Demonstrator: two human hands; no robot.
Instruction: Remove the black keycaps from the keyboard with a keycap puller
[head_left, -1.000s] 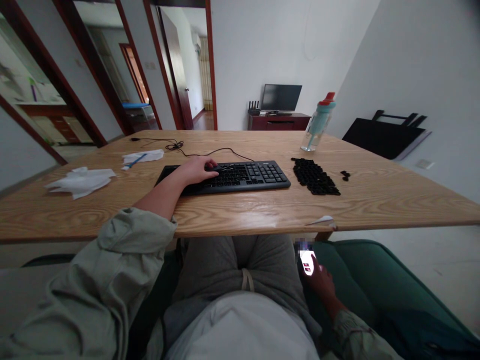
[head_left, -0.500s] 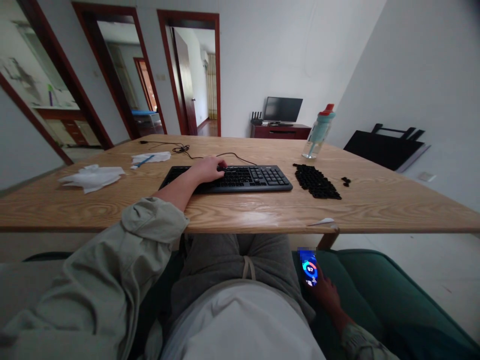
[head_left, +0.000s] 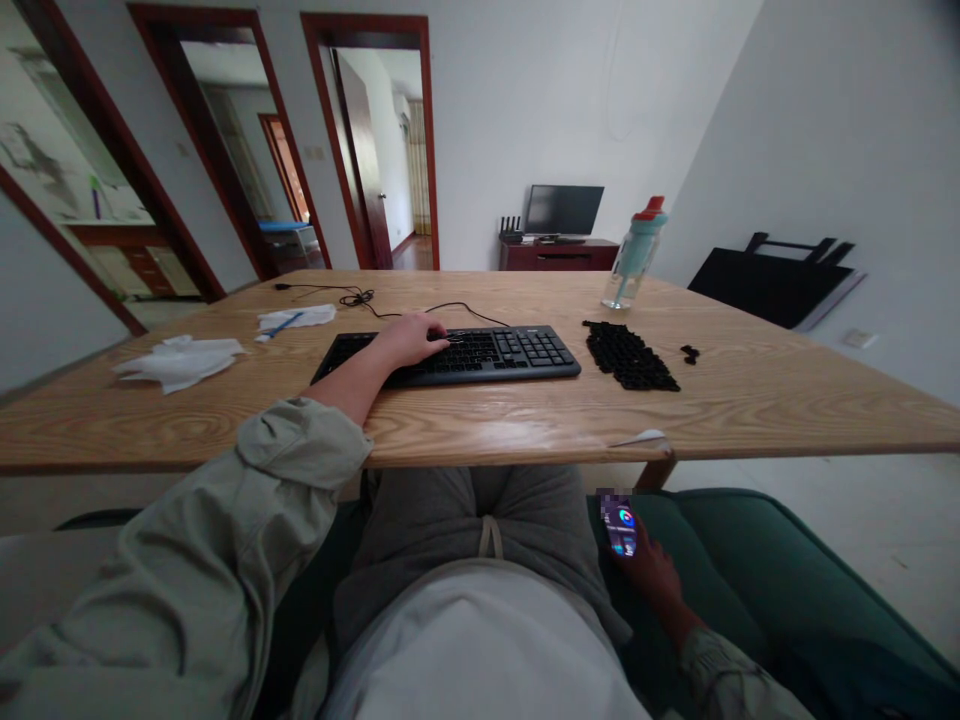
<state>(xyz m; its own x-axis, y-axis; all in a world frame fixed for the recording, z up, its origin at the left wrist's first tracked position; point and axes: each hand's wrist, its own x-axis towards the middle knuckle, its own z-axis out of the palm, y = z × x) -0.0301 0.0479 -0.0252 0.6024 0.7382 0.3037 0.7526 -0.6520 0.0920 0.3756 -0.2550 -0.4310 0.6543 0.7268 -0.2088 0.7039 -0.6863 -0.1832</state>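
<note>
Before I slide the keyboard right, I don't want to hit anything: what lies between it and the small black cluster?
A larger black patch lies between the keyboard and the small cluster, touching neither, in the head view.

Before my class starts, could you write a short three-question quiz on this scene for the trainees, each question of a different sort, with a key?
1. Multiple choice. Which thing is the person's left hand over?
A) the bottle
B) the keyboard
C) the monitor

2. True or false? The right hand holds a phone with a lit screen, below the level of the tabletop.

3. Fill in the gap. As the camera sees it, the large patch of small black pieces lies to the ____ of the keyboard.

Key: 1. B. 2. True. 3. right.
</note>
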